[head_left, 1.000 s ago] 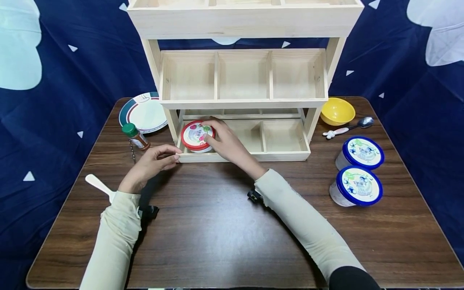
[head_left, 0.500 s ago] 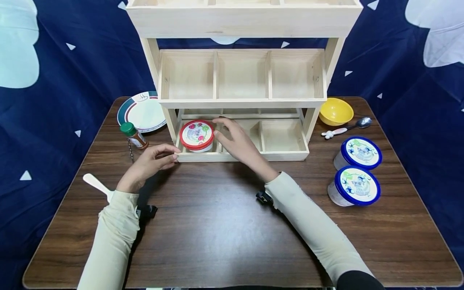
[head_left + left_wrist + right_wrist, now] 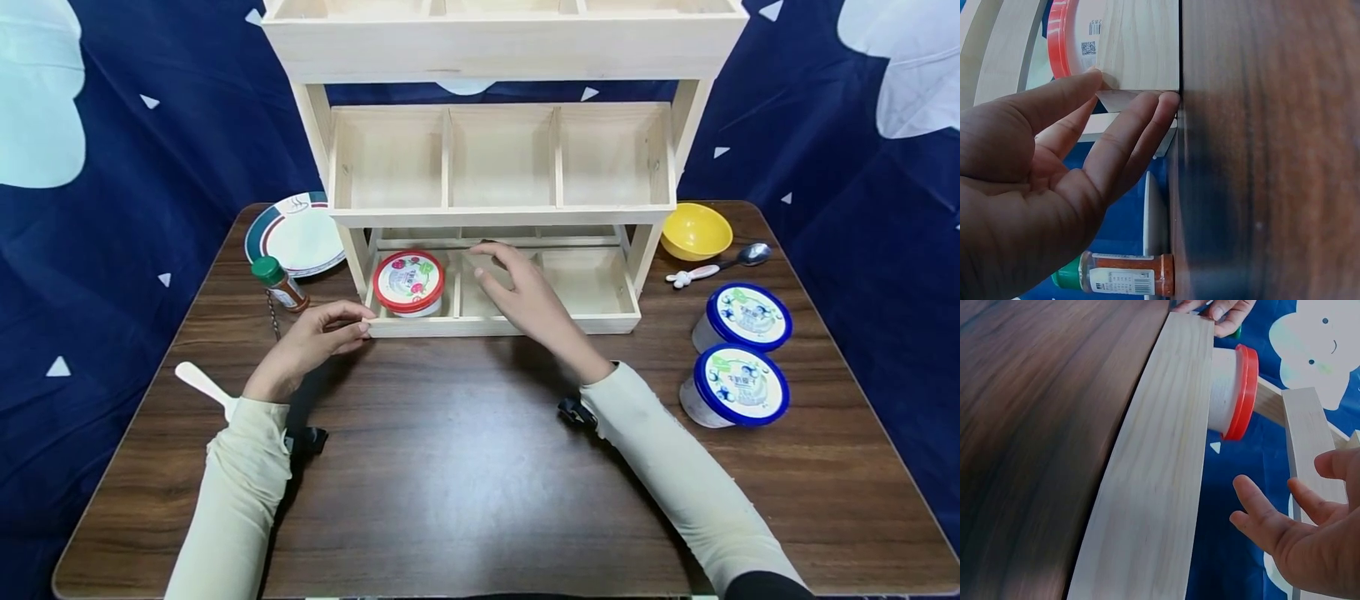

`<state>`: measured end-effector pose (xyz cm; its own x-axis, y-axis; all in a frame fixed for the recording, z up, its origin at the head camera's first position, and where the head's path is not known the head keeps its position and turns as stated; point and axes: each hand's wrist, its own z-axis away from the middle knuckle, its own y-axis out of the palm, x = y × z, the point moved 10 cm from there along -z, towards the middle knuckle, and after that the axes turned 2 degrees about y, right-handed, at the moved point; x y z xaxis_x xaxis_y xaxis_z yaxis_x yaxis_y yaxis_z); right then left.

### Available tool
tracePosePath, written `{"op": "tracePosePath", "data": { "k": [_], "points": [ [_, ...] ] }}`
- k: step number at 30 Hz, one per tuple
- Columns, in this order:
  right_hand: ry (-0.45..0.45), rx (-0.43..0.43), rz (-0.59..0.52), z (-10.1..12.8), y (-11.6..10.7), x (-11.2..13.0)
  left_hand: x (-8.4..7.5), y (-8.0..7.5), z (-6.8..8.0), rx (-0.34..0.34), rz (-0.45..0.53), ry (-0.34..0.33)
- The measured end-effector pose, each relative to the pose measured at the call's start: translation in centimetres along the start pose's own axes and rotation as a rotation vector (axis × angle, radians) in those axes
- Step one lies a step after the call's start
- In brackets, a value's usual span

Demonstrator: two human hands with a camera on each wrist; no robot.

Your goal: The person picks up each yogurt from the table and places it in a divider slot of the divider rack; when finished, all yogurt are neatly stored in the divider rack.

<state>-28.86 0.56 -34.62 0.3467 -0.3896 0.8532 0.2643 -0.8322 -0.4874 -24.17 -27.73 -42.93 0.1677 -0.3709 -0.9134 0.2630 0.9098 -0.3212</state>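
Observation:
A white tub with a red lid [image 3: 408,283] sits upright in the left compartment of the bottom tray [image 3: 504,327] of the wooden rack. My left hand [image 3: 311,342] touches that tray's front left corner, its fingers fairly straight and the fingertips at the wood [image 3: 1141,50]. Over the middle compartment hovers my right hand [image 3: 528,300], fingers spread and holding nothing. In the right wrist view this hand [image 3: 1310,537] is apart from the red-lidded tub [image 3: 1233,390].
Plates [image 3: 300,242] and a green-capped spice jar [image 3: 280,283] stand left of the rack, near a white handle [image 3: 202,382] partly under the sleeve. To the right are a yellow bowl [image 3: 696,232], a spoon [image 3: 716,267] and two blue-lidded tubs [image 3: 750,317].
My right hand has let go of the red-lidded tub and moved right, away from it. The tub stays in the left compartment. My left hand keeps its place at the corner.

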Motion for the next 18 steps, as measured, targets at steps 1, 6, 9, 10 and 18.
{"op": "tracePosePath", "data": {
  "k": [1,6,9,10,18],
  "points": [
    [-0.005,-0.004,-0.002,0.2,-0.3,0.0,0.0,0.0,0.0,0.002,0.0,-0.001],
    [-0.005,-0.02,0.023,1.2,-1.9,-0.5,0.0,0.0,0.0,0.001,-0.003,-0.008],
    [0.004,-0.025,0.042,1.7,-2.8,-1.0,0.0,-0.1,0.1,-0.004,-0.008,-0.012],
    [0.004,-0.028,0.045,1.9,-3.0,-1.1,0.0,-0.1,0.1,-0.004,-0.011,-0.013],
    [0.012,-0.089,0.069,3.3,-6.0,-1.9,0.0,-0.1,0.2,0.012,-0.022,-0.002]
  ]
}}
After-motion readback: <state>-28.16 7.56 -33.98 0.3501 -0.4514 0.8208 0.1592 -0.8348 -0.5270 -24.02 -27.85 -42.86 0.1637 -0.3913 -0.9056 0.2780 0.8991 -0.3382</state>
